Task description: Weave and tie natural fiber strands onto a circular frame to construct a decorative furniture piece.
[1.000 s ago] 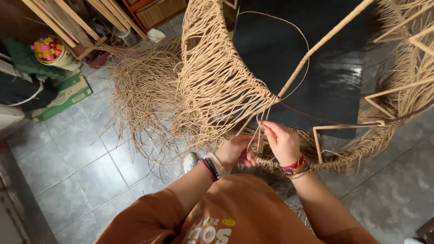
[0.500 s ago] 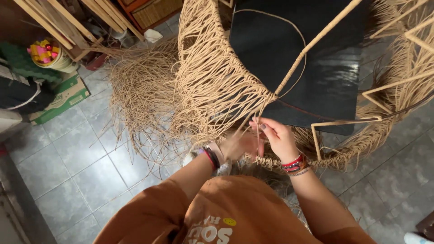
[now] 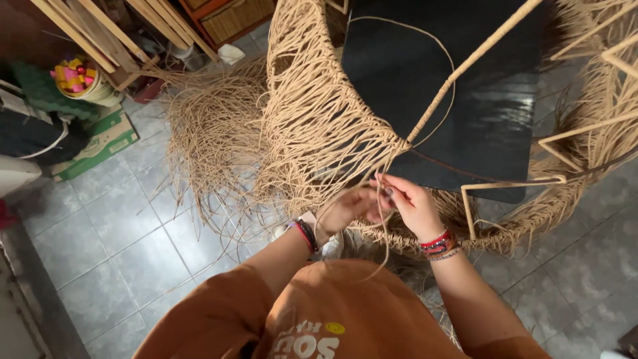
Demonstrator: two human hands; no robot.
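A round woven chair frame point(image 3: 332, 126) of tan rattan strands stands in front of me, with a black seat panel point(image 3: 452, 86) inside it. My left hand point(image 3: 345, 207) and my right hand point(image 3: 409, 203) meet at the frame's near rim, both pinching a thin rattan strand point(image 3: 384, 219) that hangs down between them. Bracelets sit on both wrists. A long loose strand point(image 3: 438, 60) loops up over the black panel. Many loose strand ends point(image 3: 212, 139) spill from the weave to the left.
Grey floor tiles point(image 3: 106, 246) lie below. Wooden sticks point(image 3: 100, 33) lean at the upper left by a bowl of coloured items point(image 3: 76, 76) and a green box point(image 3: 100, 143). A woven cabinet point(image 3: 232, 16) stands at the top. My orange shirt point(image 3: 319, 312) fills the bottom.
My hands have stayed at the rim, fingers working the strand; the left hand shifted slightly and looks blurred. The view has tilted a little.
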